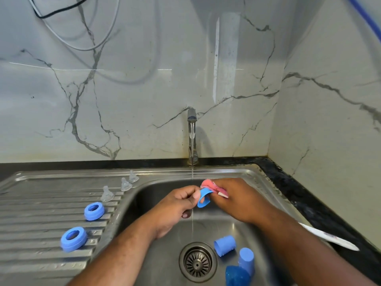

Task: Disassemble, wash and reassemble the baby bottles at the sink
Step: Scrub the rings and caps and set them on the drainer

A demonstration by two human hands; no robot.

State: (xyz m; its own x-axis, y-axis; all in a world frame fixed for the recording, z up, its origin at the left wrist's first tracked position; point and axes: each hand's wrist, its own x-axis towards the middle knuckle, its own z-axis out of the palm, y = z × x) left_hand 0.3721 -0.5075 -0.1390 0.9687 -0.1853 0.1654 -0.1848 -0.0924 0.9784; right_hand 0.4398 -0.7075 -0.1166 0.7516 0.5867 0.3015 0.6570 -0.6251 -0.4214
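Note:
My left hand (pixel 179 205) grips a blue bottle ring (pixel 204 198) over the sink basin (pixel 160 256), close to the thin water stream (pixel 192 174) from the tap (pixel 192 129). My right hand (pixel 237 200) presses a pink sponge (pixel 212 187) against that ring. Two more blue rings (pixel 94 211) (pixel 73 238) lie on the ribbed drainboard (pixel 41 215). Three clear teats (pixel 107 194) (pixel 125 184) (pixel 133 176) stand along the drainboard's edge. In the basin lie two blue caps (pixel 224 245) (pixel 246 260) and a blue translucent piece (pixel 237 276).
The drain strainer (pixel 198 263) sits at the basin's bottom. A white tube-like object (pixel 329 237) rests on the black counter (pixel 309 203) at right. Marble walls enclose the back and right. Cables (pixel 82 38) hang on the wall at upper left.

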